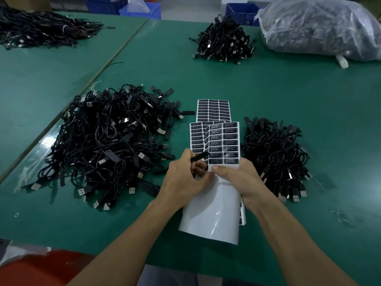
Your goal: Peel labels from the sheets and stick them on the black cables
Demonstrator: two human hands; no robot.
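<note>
Two hands meet low over the green table (288, 89). The left hand (183, 178) is clenched round a black cable (199, 156), whose slim block end pokes out of the fist toward the labels. Just right of that grip, the right hand (237, 182) grasps the label sheet (223, 141), thumb pressed on top at the lowest row of black labels, fingers tucked beneath. The sheet's bare white part curls down below both hands, toward the person. Just beyond the grip, more label sheets (213, 109) lie flat on the table. Left of the grip sprawls a large cable pile (107, 141); right of it sits a smaller pile (274, 153). Far beyond are another pile (223, 40) and a clear plastic bag (321, 25).
</note>
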